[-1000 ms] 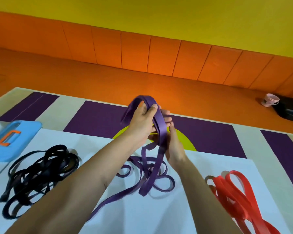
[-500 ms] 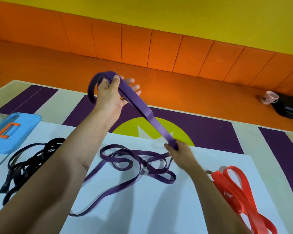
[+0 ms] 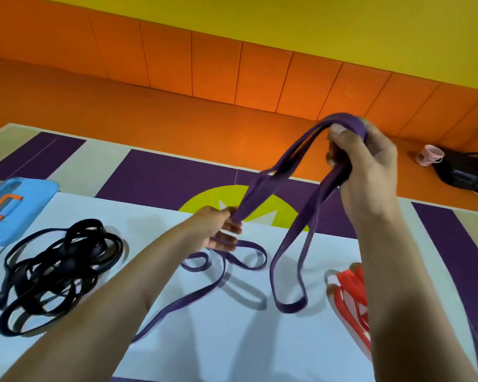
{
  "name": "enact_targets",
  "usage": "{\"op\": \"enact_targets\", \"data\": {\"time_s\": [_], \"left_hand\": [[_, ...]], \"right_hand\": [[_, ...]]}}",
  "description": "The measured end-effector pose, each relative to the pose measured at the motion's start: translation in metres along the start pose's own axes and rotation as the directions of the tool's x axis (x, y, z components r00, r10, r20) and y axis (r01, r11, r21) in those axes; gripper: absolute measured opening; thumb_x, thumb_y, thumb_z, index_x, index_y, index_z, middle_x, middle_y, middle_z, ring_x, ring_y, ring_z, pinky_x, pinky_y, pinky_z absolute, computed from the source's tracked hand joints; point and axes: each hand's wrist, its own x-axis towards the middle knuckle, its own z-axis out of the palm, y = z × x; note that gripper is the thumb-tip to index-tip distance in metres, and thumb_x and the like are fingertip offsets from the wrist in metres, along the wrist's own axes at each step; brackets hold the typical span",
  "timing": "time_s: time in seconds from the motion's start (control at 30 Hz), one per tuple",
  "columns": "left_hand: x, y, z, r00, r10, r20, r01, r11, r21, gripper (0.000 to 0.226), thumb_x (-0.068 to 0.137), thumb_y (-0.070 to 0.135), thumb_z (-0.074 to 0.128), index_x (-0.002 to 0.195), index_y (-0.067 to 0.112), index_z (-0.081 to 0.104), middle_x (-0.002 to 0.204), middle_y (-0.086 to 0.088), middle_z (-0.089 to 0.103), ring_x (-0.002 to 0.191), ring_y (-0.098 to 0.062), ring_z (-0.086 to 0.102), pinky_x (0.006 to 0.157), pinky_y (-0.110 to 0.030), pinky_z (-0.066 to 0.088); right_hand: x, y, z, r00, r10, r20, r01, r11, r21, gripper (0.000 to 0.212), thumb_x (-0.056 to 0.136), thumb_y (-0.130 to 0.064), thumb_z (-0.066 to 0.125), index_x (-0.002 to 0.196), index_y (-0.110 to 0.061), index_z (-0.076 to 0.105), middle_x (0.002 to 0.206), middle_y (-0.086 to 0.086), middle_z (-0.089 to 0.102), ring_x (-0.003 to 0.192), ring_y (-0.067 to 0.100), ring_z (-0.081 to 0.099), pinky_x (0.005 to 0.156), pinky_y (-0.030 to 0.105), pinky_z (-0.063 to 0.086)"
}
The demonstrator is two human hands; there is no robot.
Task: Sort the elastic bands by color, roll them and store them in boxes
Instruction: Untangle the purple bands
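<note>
Orange padded panels (image 3: 260,75) under a yellow wall back a white bench (image 3: 232,340), where the purple bands (image 3: 290,307) lie tangled near the middle. One purple loop is lifted off the bench: the right hand (image 3: 367,158), raised high, curls its fingers round the top of the loop, which drapes over them and hangs down to the bench. The left hand (image 3: 221,230), lower, grips two strands of that loop bunched in its fist. Black bands (image 3: 66,260) sit heaped at the left, red bands (image 3: 353,282) at the right, partly behind the right forearm. A blue box (image 3: 25,216) with an orange handle rests at the far left
</note>
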Motion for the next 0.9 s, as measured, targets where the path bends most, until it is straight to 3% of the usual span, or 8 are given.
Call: {"op": "enact_targets", "data": {"time_s": [0.13,0.23,0.37,0.5,0.6,0.7,0.77,0.9], "left_hand": [[-0.006,-0.024,0.026,0.962,-0.139,0.233,0.069,0.956,0.286,0.046,0.100,0.048,0.048,0.090,0.008,0.069,0.087,-0.009,0.072,0.071,-0.027,0.062,0.080,-0.047,0.062],[0.000,-0.040,0.036,0.948,-0.218,0.231,0.093,0.887,0.453,0.061,0.098,0.059,0.043,0.092,0.005,0.071,0.085,-0.010,0.073,0.072,-0.030,0.062,0.072,-0.041,0.062],[0.031,-0.083,0.024,0.987,-0.157,0.040,0.107,0.817,0.566,0.049,0.091,0.057,0.051,0.084,0.010,0.065,0.077,-0.008,0.069,0.061,-0.027,0.056,0.066,-0.034,0.055],[0.051,-0.134,-0.012,0.994,0.031,-0.103,0.061,0.623,0.780,0.041,0.089,0.047,0.054,0.108,0.011,0.058,0.112,-0.011,0.066,0.106,-0.033,0.063,0.085,-0.039,0.050],[0.059,-0.178,-0.048,0.963,0.047,-0.265,0.205,0.509,0.836,0.070,0.090,0.051,0.062,0.146,0.019,0.036,0.143,-0.013,0.047,0.133,-0.038,0.044,0.105,-0.046,0.043],[0.059,-0.219,-0.081,0.901,0.029,-0.432,0.389,0.385,0.837,0.100,0.083,0.060,0.069,0.159,0.026,0.012,0.161,-0.018,0.022,0.146,-0.040,0.029,0.115,-0.052,0.034],[0.056,-0.245,-0.099,0.844,-0.015,-0.536,0.513,0.313,0.799,0.117,0.080,0.055,0.075,0.160,0.027,-0.006,0.165,-0.020,0.005,0.150,-0.043,0.018,0.116,-0.056,0.031],[0.053,-0.284,-0.131,0.739,-0.113,-0.664,0.655,0.348,0.670,0.138,0.071,0.048,0.084,0.157,0.024,-0.021,0.164,-0.018,0.009,0.146,-0.042,0.022,0.112,-0.060,0.032]], "right_hand": [[-0.012,0.005,-0.003,0.999,0.038,0.015,-0.040,0.992,0.121,0.004,0.089,-0.022,0.071,0.089,-0.019,0.070,0.104,0.005,0.071,0.101,0.026,0.063,0.095,0.040,0.048],[-0.022,0.009,-0.010,0.993,0.115,0.016,-0.116,0.977,0.177,0.008,0.095,-0.011,0.055,0.089,-0.008,0.061,0.085,0.011,0.072,0.089,0.035,0.072,0.088,0.045,0.056],[-0.034,0.021,-0.024,0.976,0.211,-0.057,-0.208,0.977,0.044,0.015,0.096,-0.008,0.049,0.082,-0.009,0.053,0.070,0.012,0.053,0.052,0.027,0.053,0.054,0.037,0.043],[-0.038,0.052,-0.036,0.925,0.356,-0.129,-0.365,0.929,-0.053,0.013,0.092,-0.013,0.056,0.079,-0.011,0.057,0.067,0.010,0.055,0.049,0.026,0.048,0.050,0.035,0.038],[-0.041,0.092,-0.035,0.865,0.472,-0.172,-0.494,0.860,-0.126,0.008,0.087,-0.017,0.063,0.081,-0.013,0.060,0.065,0.010,0.059,0.048,0.025,0.055,0.051,0.034,0.047],[-0.051,0.151,-0.034,0.771,0.586,-0.250,-0.636,0.734,-0.240,0.006,0.093,-0.014,0.064,0.091,-0.011,0.059,0.069,0.017,0.063,0.048,0.022,0.063,0.051,0.036,0.058],[-0.063,0.190,-0.035,0.717,0.625,-0.309,-0.697,0.645,-0.313,0.011,0.092,-0.018,0.066,0.095,-0.012,0.057,0.073,0.016,0.068,0.055,0.024,0.068,0.059,0.047,0.062],[-0.089,0.250,-0.040,0.641,0.674,-0.367,-0.725,0.377,-0.576,0.032,0.092,-0.031,0.066,0.105,-0.006,0.051,0.096,0.011,0.062,0.081,0.030,0.060,0.076,0.033,0.042]]}}
